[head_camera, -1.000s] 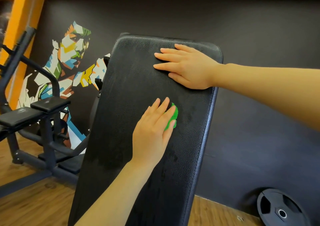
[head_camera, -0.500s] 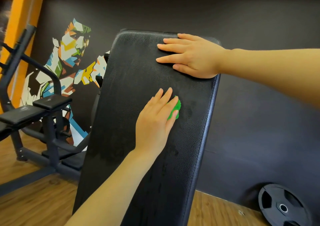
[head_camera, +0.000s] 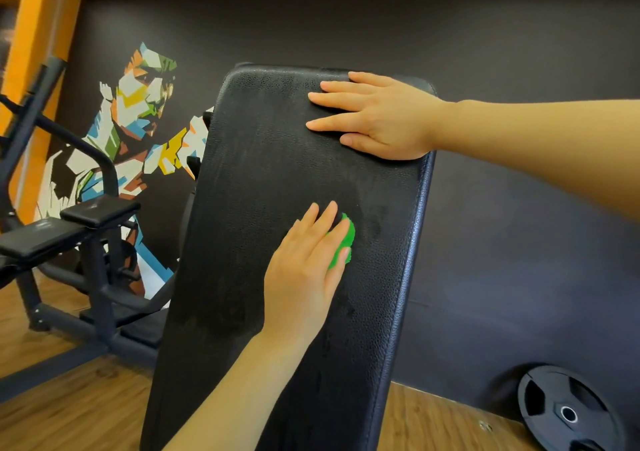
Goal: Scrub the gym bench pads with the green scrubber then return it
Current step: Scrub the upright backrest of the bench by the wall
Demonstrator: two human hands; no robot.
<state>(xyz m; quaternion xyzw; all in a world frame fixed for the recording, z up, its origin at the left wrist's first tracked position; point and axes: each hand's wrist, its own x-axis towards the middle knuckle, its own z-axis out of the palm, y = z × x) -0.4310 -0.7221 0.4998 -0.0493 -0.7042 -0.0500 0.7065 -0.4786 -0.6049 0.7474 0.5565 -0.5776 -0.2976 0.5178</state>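
Left hand point(head_camera: 304, 270) flat on green scrubber point(head_camera: 343, 239), right hand point(head_camera: 377, 118) flat atop pad point(head_camera: 259, 173)

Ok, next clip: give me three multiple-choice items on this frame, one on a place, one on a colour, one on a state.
1. Where does the weight plate lie?
A. on the pad
B. low at the right, against the dark wall
C. on the far bench at the left

2. What colour is the scrubber?
A. green
B. yellow
C. blue

3. How does the right hand lie on the bench pad?
A. curled in a fist
B. pinching the pad's edge
C. flat, fingers straight

Answers: 1 B, the plate leans at the foot of the wall on the wooden floor. 2 A, bright green shows beside the fingers of the left hand, which presses it to the pad. 3 C, the palm and straight fingers rest near the pad's top.
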